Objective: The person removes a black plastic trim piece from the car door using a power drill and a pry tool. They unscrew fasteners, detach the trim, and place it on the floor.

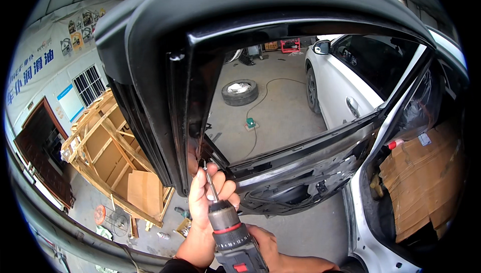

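Note:
A black cordless drill (235,240) points up and away from me, its grip mostly hidden. My right hand (264,243) is wrapped round it from the right side. A slim metal driver bit (212,188) sticks out of the chuck. My left hand (203,193) has its thumb and fingers pinched round the bit's tip, on what looks like a small screw (205,167). Both the tip and the fingers are close to the lower inner corner of the window frame (183,107). That frame belongs to an open car door (295,173) with its inner trim off.
On the right, cardboard (418,183) covers the car's interior beside the silver door sill (356,223). A white car (345,82) stands beyond the window opening, near a loose tyre (239,92) and a cable on the floor. A wooden crate (112,158) stands at left.

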Motion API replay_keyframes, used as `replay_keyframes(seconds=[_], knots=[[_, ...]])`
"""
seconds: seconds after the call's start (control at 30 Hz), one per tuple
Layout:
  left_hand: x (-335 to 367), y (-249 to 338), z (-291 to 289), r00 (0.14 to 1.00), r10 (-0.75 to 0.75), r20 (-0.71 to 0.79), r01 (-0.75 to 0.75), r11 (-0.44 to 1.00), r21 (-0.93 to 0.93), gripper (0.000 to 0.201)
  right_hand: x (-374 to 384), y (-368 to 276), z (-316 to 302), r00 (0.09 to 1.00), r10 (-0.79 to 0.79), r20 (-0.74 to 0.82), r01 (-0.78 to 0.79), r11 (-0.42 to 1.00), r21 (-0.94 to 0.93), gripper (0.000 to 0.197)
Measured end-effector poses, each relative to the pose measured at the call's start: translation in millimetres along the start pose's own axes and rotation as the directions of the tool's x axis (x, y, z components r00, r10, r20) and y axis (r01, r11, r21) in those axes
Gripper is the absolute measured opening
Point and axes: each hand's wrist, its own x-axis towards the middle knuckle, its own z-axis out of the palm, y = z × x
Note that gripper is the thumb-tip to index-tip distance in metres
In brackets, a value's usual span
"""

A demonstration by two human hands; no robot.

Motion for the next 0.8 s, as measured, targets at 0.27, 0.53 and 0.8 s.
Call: replay_keyframes(seconds=[0.27,0.53,0.8], knots=[[-24.6,-4.8,-33.5,0.985,-0.174,-0.023,0.175,0.974,0.143,0.026,-39.3,23.9,-18.6,0.995,-0.093,0.045,0.09,0.994,0.056,0.033],[-56.6,-31.5,-174.4,0.668,-0.686,-0.29,0.74,0.655,0.154,0.028,-64.4,36.0,-22.5,0.922,0.066,0.381,-0.002,0.986,-0.164,0.079],[-96.4,-105.6,-182.4,0.482,-0.814,-0.323,0.863,0.378,0.336,0.03,-84.3,49.3,0.4,0.55,0.058,0.833,0.183,0.965,-0.188,0.064]])
